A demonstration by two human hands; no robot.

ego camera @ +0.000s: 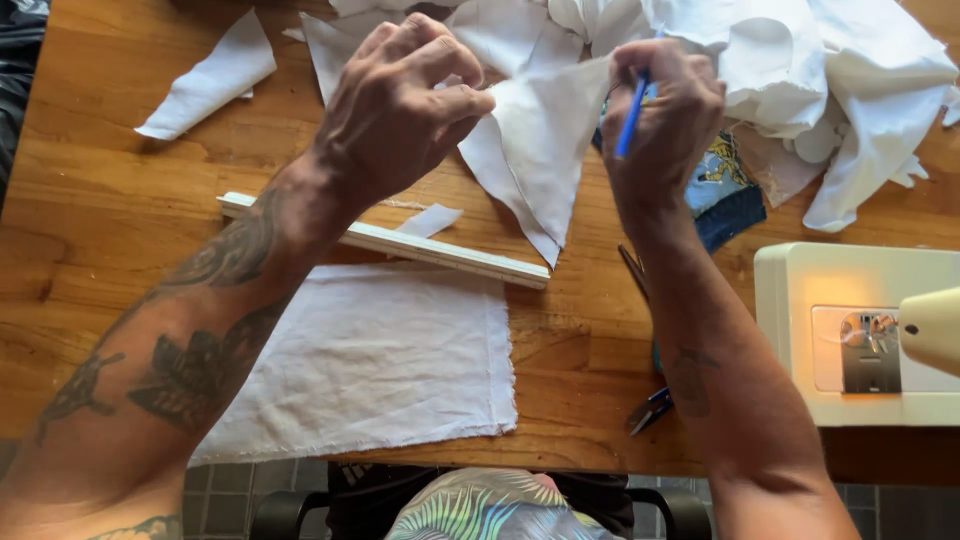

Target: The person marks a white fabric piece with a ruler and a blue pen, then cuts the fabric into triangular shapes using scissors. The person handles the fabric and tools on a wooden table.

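My left hand (400, 105) and my right hand (665, 120) are raised over a wooden table (90, 200), and between them they hold up a triangular scrap of white fabric (535, 150). The left fingers pinch its left edge. In the right fist there is also a blue pen (630, 115), held upright against the cloth's right corner. Below the hands a white ruler (440, 250) lies slanted on the table. A flat rectangle of white fabric (380, 355) is spread near the front edge.
A heap of white cloth (820, 70) fills the back right, with a blue printed piece (725, 190) beneath it. A white sewing machine (850, 330) stands at the right. Scissors (645, 400) lie under my right forearm. Another white scrap (210, 80) lies back left.
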